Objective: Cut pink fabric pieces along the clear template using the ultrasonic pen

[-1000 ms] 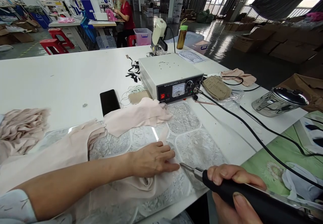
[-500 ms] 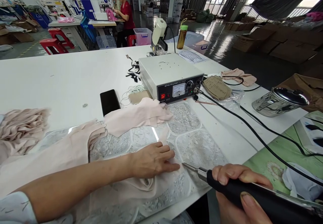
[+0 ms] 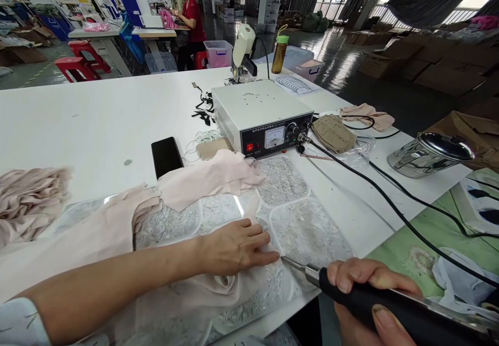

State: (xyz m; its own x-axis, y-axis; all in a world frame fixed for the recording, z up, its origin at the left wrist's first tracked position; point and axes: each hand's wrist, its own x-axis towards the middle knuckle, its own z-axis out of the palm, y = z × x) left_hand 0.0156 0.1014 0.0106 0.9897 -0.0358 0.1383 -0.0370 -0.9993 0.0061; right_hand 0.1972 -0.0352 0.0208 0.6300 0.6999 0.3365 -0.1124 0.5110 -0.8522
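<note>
My left hand [image 3: 236,246] lies flat, fingers stretched out, pressing a pale pink fabric piece [image 3: 218,289] onto a clear glass plate [image 3: 307,229] with scratched patches. My right hand [image 3: 366,299] is wrapped round the black handle of a hand-held cutting tool [image 3: 393,312]. Its metal tip [image 3: 290,263] touches the fabric edge right beside my left fingertips. A black cable [image 3: 390,208] runs from the tool to a white control box [image 3: 263,117] with a dial and red button.
More pink fabric lies folded at the middle [image 3: 210,177] and piled at the left [image 3: 31,200]. A black phone [image 3: 166,156], a steel pot [image 3: 429,153], a brown bottle [image 3: 279,54] and black scraps stand on the white table. A person in red sits at a far sewing machine.
The tool and my right hand have shifted slightly right then settled, the tip staying at the fabric edge. My left hand has not moved.
</note>
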